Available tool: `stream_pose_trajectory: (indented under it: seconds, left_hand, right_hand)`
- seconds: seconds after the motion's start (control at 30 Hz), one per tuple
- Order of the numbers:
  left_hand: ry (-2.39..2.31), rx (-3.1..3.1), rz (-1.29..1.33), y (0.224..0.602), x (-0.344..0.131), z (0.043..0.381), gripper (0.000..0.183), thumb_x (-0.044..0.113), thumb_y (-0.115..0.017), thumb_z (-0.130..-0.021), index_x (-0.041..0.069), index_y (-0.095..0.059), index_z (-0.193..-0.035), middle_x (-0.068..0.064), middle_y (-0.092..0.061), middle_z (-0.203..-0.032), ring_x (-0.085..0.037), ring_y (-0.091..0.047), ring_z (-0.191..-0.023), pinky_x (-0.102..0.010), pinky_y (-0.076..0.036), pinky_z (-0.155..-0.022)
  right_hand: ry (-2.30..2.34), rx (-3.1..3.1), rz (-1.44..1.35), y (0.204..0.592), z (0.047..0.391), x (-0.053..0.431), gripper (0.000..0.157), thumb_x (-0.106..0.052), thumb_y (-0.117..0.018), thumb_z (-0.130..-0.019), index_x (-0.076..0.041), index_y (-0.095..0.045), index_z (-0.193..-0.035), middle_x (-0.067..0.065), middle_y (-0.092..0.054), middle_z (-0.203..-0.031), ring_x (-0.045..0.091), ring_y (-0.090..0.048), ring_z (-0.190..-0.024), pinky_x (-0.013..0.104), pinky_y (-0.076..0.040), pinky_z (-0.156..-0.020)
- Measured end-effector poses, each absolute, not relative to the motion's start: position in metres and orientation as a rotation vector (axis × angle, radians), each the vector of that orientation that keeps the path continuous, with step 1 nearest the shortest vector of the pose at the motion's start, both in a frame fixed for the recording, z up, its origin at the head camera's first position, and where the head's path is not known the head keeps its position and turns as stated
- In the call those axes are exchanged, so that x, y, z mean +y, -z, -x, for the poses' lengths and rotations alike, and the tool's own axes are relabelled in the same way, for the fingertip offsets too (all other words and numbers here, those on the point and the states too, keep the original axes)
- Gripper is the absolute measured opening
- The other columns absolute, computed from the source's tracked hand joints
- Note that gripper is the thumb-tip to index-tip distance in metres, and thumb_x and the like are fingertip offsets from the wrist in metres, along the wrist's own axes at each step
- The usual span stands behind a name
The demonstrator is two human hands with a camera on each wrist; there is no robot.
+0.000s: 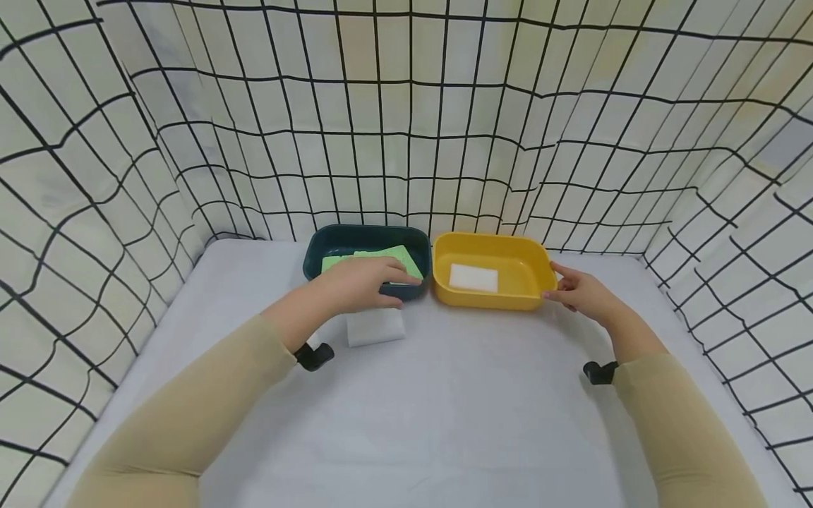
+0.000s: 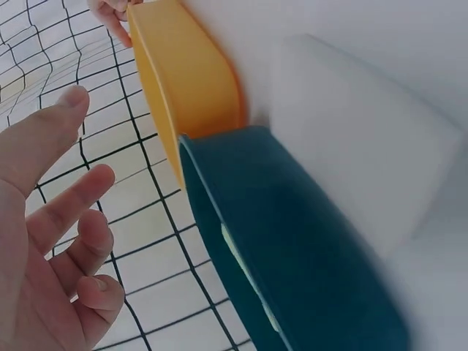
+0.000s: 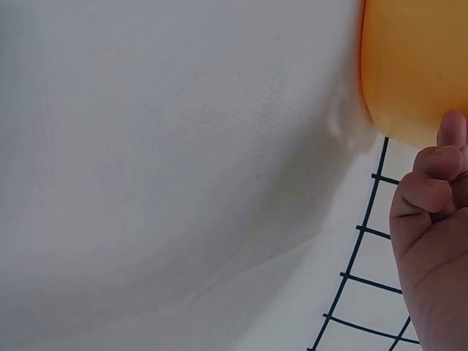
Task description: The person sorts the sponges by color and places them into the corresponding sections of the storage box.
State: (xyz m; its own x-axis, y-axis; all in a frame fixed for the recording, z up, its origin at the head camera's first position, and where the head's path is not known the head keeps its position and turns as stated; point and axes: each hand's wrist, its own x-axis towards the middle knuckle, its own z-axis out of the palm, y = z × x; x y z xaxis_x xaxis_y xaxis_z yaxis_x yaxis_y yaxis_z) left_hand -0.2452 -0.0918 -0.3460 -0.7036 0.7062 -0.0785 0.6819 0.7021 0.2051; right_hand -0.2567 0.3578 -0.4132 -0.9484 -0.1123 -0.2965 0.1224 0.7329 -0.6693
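Observation:
My left hand (image 1: 365, 282) hovers over the front of a dark green plastic bin (image 1: 311, 262), its fingers loosely bent and nothing in them. Light green folded cloths (image 1: 400, 255) lie inside that bin, partly hidden by the hand. On the table just in front, a flat white folded piece (image 1: 376, 330) lies below the hand; its material is hard to tell. My right hand (image 1: 581, 293) holds the right end of a yellow plastic bin (image 1: 489, 302) with thumb and forefinger, the other fingers (image 3: 424, 191) curled. A white rectangular piece (image 1: 473, 278) lies in the yellow bin.
Both bins stand side by side at the back of the table, which has a white cloth (image 1: 444, 409). Black wire grid walls (image 1: 406, 134) close off the back and both sides. A dark strap with a small device (image 1: 600, 372) sits on each wrist.

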Motion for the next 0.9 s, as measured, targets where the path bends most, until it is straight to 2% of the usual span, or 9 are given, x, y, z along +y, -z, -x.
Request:
stream_pose_trajectory:
  seconds: [0.47,0.63,0.9]
  left_hand:
    - [-0.293,2.812,-0.972,0.364,-0.163,0.206,0.051,0.039,-0.073,-0.090,0.029,-0.061,-0.138,0.001,-0.058,-0.135,-0.023,-0.058,-0.121,-0.049,-0.049,-0.095]
    - [-0.290,2.819,-0.945,0.374,-0.172,0.203,0.051,0.039,-0.073,-0.090,0.027,-0.061,-0.138,-0.001,-0.059,-0.134,-0.025,-0.058,-0.121,-0.051,-0.049,-0.095]
    - [-0.268,2.790,-0.891,0.391,-0.174,0.209,0.053,0.040,-0.075,-0.088,0.030,-0.061,-0.138,0.000,-0.058,-0.133,-0.023,-0.059,-0.116,-0.050,-0.050,-0.092]
  right_hand:
    - [1.034,2.615,-0.004,0.413,0.256,0.360,0.092,-0.043,-0.071,-0.091,-0.018,-0.015,-0.160,0.017,-0.054,-0.097,0.027,-0.051,-0.075,0.035,-0.043,-0.076]
    - [1.040,2.615,-0.012,0.413,0.256,0.360,0.092,-0.042,-0.071,-0.091,-0.018,-0.015,-0.160,0.017,-0.054,-0.097,0.027,-0.051,-0.074,0.035,-0.043,-0.077]
    - [1.038,2.614,-0.003,0.413,0.257,0.358,0.092,-0.043,-0.070,-0.091,-0.018,-0.015,-0.160,0.016,-0.054,-0.097,0.026,-0.050,-0.074,0.035,-0.042,-0.077]
